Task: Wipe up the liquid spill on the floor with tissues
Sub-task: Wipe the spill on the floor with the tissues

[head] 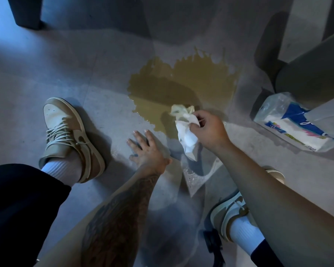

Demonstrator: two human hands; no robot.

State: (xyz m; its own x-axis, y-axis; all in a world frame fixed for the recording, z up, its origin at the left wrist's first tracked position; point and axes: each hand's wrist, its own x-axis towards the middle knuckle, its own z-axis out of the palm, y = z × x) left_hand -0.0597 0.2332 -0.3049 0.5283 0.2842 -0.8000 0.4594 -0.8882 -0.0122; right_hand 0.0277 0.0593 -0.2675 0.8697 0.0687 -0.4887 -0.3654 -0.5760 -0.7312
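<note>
A yellow-brown liquid spill (181, 83) spreads over the grey floor ahead of me. My right hand (208, 128) pinches a crumpled white tissue (185, 132) at the spill's near edge; the tissue's far end is stained yellow where it meets the liquid. My left hand (145, 147) lies flat on the floor with straight fingers, just left of the tissue and short of the spill. A thin wet film (193, 176) shines on the floor below the tissue.
A plastic pack of tissues (295, 124) lies on the floor at the right. Dark furniture (312, 70) stands behind it. My left shoe (71, 135) and right shoe (229, 211) flank my arms. A dark post (25, 12) stands far left.
</note>
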